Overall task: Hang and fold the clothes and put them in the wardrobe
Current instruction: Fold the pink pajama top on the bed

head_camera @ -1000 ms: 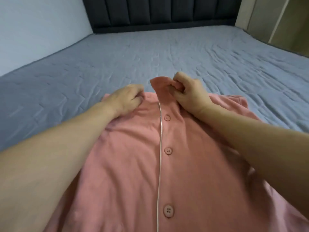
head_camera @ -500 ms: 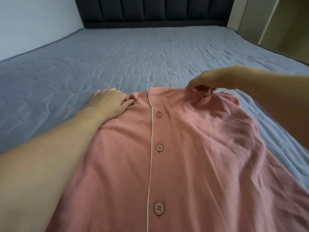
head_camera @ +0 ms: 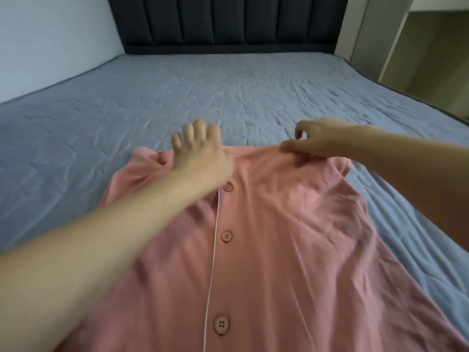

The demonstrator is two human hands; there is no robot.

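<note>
Item: pink button-front shirt point(head_camera: 266, 250). It lies front-up on the blue-grey quilted bedcover point(head_camera: 127, 110), spread across the near half of the bed, its collar end pointing toward the far side. A thin white piping line point(head_camera: 212, 262) runs down the placket, slightly left of the shirt's middle. Three pink buttons show just right of the piping: the far one point(head_camera: 228, 187) partly beside my wrist, the middle one point(head_camera: 226, 236), and the near one point(head_camera: 221, 324). The cloth on the right half is rumpled into soft diagonal folds; the left shoulder area bunches up just left of my hand.

Item: my left hand point(head_camera: 200, 153). It reaches over the collar edge at the far end of the shirt, left of the placket. My fingers point(head_camera: 189, 130) are straight and fanned apart, their tips past the shirt's edge over the bedcover. The hand is blurred, so I cannot tell whether the palm touches the cloth.

Item: my right hand point(head_camera: 319, 141). It sits at the far right shoulder of the shirt. Thumb and fingertips pinch the cloth at the shoulder edge, which rises in a small ridge under them; one finger curls free above.

Surroundings: a dark padded headboard point(head_camera: 228, 21) at the far end, a pale wall point(head_camera: 50, 34) at left, a beige wardrobe point(head_camera: 406, 47) at far right.
</note>
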